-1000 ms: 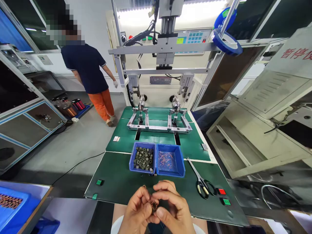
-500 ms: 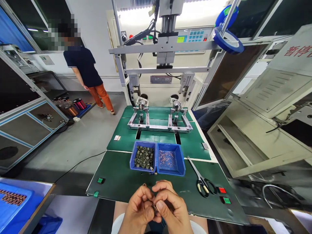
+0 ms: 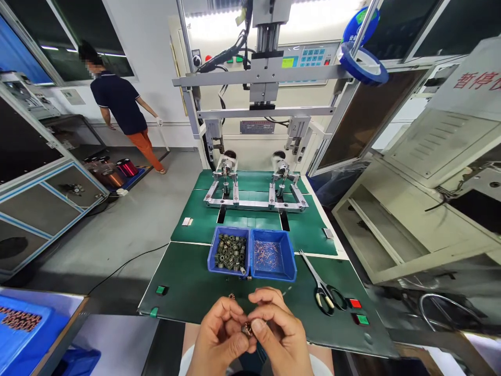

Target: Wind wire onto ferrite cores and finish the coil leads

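Close to my body, at the front edge of the green table, my left hand (image 3: pixel 225 334) and my right hand (image 3: pixel 276 329) meet around a small copper-wound motor core (image 3: pixel 247 329). The fingertips and thumbs of both hands pinch it, and they hide most of it. Another small copper-wound core (image 3: pixel 232 296) lies on the table just beyond my left fingers. Farther off, a blue bin (image 3: pixel 211 261) holds many metal cores. Beside it stands a second blue bin (image 3: pixel 287 271) with thin copper wire scraps on its bottom. Scissors (image 3: pixel 321 287) lie to the right, blades pointing away.
Behind the bins is a winding machine with a metal fixture (image 3: pixel 254 203). Push buttons (image 3: pixel 362 319) sit at the table's right edge, and a green one (image 3: pixel 161 290) at the left. A blue tray of copper cores (image 3: pixel 39 339) stands lower left. A person (image 3: pixel 117 104) walks at the back left.
The core has turned slightly between my fingers, showing more copper. My hands stay in nearly the same place. The person at the back has moved a little to the left.
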`<state>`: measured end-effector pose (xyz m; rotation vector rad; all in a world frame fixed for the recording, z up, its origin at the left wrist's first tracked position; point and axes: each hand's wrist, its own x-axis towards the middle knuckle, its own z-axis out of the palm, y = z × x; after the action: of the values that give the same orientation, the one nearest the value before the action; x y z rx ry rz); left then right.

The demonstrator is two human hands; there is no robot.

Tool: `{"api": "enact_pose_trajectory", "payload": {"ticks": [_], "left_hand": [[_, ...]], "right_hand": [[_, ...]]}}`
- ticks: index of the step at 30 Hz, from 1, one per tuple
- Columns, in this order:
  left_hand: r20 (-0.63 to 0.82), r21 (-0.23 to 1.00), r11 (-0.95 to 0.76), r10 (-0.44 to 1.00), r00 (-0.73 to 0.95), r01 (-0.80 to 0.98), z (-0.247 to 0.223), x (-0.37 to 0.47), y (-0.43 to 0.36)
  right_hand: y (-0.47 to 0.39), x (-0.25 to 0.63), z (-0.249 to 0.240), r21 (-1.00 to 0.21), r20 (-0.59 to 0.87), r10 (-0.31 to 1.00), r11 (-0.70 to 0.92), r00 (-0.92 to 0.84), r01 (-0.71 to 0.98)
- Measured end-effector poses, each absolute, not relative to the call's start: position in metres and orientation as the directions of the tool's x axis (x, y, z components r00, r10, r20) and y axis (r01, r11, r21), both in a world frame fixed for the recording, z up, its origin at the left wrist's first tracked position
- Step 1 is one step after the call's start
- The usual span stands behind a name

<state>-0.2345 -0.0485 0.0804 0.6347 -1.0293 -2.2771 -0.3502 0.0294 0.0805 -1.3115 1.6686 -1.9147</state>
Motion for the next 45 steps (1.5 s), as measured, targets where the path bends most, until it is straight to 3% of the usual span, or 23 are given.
{"api": "enact_pose_trajectory", "payload": {"ticks": [8, 15, 25, 30, 33, 45], "left_hand": [[-0.172, 0.766, -0.585, -0.585, -0.793, 0.266, 0.082, -0.233, -0.048], [-0.293, 0.742, -0.656, -0.501, -0.814, 0.137, 0.084, -0.235, -0.047], [-0.287, 0.715, -0.695, -0.393, -0.874, 0.078, 0.077, -0.232, -0.052], [-0.213, 0.712, -0.697, -0.335, -0.918, 0.089, 0.07, -0.23, -0.051], [-0.283, 0.696, -0.714, -0.363, -0.888, 0.07, 0.074, -0.232, -0.049], [-0.288, 0.848, -0.527, -0.361, -0.887, -0.061, 0.09, -0.24, -0.047]], "right_hand": [[0.031, -0.352, 0.083, -0.859, 0.476, -0.742, -0.277, -0.472, -0.431], [0.034, -0.354, 0.084, -0.837, 0.472, -0.779, -0.249, -0.413, -0.488], [0.044, -0.363, 0.095, -0.908, 0.343, -0.849, -0.188, -0.403, -0.375], [0.048, -0.37, 0.099, -0.923, 0.293, -0.893, -0.172, -0.34, -0.344], [0.049, -0.372, 0.101, -0.928, 0.275, -0.909, -0.166, -0.313, -0.334], [0.051, -0.376, 0.105, -0.9, 0.296, -0.894, -0.144, -0.335, -0.411]]}}
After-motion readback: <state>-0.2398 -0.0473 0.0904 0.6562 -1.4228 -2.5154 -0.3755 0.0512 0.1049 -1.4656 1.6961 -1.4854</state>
